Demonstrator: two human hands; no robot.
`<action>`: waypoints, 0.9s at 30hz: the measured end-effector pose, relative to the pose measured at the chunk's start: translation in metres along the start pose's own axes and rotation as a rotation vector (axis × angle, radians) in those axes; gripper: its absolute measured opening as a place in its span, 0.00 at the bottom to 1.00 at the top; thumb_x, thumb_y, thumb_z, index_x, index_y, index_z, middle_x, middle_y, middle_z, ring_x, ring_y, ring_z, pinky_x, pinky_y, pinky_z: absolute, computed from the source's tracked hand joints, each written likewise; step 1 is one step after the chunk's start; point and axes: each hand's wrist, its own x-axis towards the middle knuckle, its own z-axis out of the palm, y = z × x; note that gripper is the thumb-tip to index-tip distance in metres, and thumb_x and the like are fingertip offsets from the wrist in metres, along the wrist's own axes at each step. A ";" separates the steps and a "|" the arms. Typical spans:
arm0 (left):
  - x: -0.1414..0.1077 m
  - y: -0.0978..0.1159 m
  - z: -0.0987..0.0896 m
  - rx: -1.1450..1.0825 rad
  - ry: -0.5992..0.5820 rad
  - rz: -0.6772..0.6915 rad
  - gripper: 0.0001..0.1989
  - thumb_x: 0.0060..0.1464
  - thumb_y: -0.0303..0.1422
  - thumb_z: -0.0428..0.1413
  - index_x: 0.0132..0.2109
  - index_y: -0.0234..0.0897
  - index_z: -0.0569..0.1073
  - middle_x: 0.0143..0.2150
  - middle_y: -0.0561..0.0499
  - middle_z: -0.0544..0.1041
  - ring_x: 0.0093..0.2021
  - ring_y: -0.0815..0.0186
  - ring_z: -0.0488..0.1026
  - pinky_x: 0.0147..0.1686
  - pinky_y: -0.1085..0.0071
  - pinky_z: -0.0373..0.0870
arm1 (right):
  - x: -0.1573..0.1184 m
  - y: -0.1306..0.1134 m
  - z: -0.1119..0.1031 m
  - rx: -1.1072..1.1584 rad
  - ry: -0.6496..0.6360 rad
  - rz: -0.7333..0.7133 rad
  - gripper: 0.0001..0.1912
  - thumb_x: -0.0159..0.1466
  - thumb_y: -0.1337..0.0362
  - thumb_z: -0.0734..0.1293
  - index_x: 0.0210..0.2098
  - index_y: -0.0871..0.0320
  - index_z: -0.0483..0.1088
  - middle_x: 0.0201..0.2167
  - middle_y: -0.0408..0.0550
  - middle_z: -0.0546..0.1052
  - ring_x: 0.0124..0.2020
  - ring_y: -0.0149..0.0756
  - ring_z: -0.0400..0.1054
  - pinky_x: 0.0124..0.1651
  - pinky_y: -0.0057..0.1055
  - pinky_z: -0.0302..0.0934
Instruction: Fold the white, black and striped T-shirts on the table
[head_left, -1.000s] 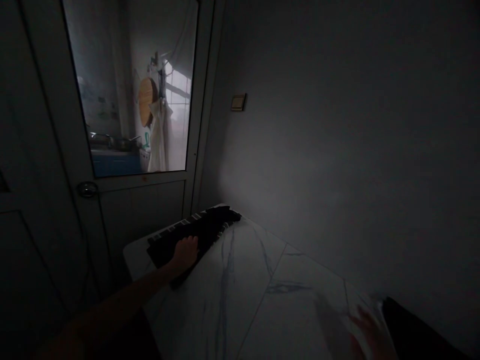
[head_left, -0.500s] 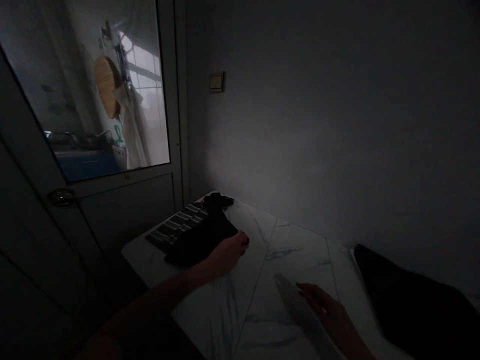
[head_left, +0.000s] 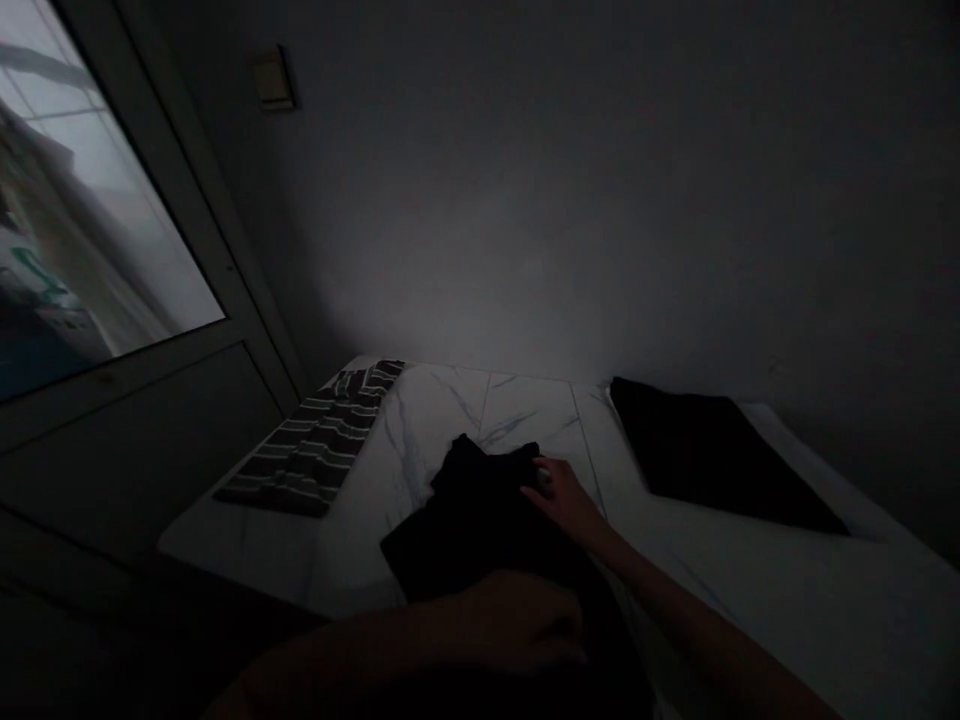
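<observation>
Touching black cloth (head_left: 472, 525) with left hand (head_left: 514, 622), right fingers (head_left: 541, 482)

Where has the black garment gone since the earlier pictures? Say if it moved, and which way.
Yes. The black garment now lies off the striped cloth, shifted toward the middle of the white marble-veined top and toward the person.

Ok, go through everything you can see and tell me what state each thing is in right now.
Black garment, bunched up, not laid flat.
Left hand, resting on the garment, grip unclear.
Right hand, at the garment's top edge, grip unclear.
Striped cloth, lying flat.
Black pillow, lying flat.
Door, shut.
</observation>
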 end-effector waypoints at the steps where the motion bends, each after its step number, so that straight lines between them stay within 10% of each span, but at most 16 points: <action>1: 0.003 -0.001 -0.017 0.063 -0.035 0.051 0.09 0.53 0.44 0.60 0.36 0.46 0.77 0.35 0.51 0.80 0.38 0.59 0.77 0.39 0.65 0.72 | 0.000 -0.002 0.000 -0.059 0.028 -0.051 0.29 0.57 0.52 0.68 0.55 0.57 0.67 0.53 0.59 0.69 0.55 0.49 0.66 0.59 0.48 0.61; 7: 0.036 -0.064 -0.104 0.559 0.451 -0.171 0.11 0.59 0.35 0.54 0.48 0.36 0.70 0.47 0.43 0.75 0.49 0.56 0.72 0.51 0.59 0.67 | 0.012 -0.040 0.007 -0.257 0.009 -0.348 0.27 0.62 0.56 0.68 0.60 0.56 0.67 0.57 0.59 0.68 0.59 0.51 0.61 0.61 0.51 0.57; 14: 0.056 -0.115 -0.112 0.354 0.332 -0.149 0.09 0.48 0.29 0.61 0.38 0.38 0.73 0.40 0.49 0.74 0.44 0.60 0.74 0.46 0.65 0.70 | 0.048 -0.072 0.031 -0.326 -0.287 -0.407 0.17 0.59 0.72 0.68 0.48 0.57 0.75 0.47 0.52 0.78 0.54 0.44 0.67 0.59 0.42 0.57; 20: 0.068 -0.065 -0.121 0.045 0.558 0.079 0.04 0.54 0.32 0.55 0.38 0.39 0.70 0.36 0.53 0.75 0.40 0.64 0.74 0.43 0.68 0.69 | 0.064 -0.082 0.010 0.096 -0.084 -0.278 0.08 0.64 0.69 0.62 0.40 0.58 0.74 0.38 0.50 0.79 0.41 0.39 0.73 0.47 0.35 0.64; 27: 0.104 0.032 -0.125 -0.064 0.508 0.247 0.08 0.52 0.37 0.58 0.38 0.40 0.68 0.32 0.56 0.76 0.36 0.66 0.74 0.38 0.73 0.68 | 0.058 -0.110 -0.057 0.363 0.146 -0.426 0.16 0.59 0.70 0.60 0.46 0.56 0.71 0.45 0.50 0.78 0.47 0.39 0.71 0.50 0.36 0.64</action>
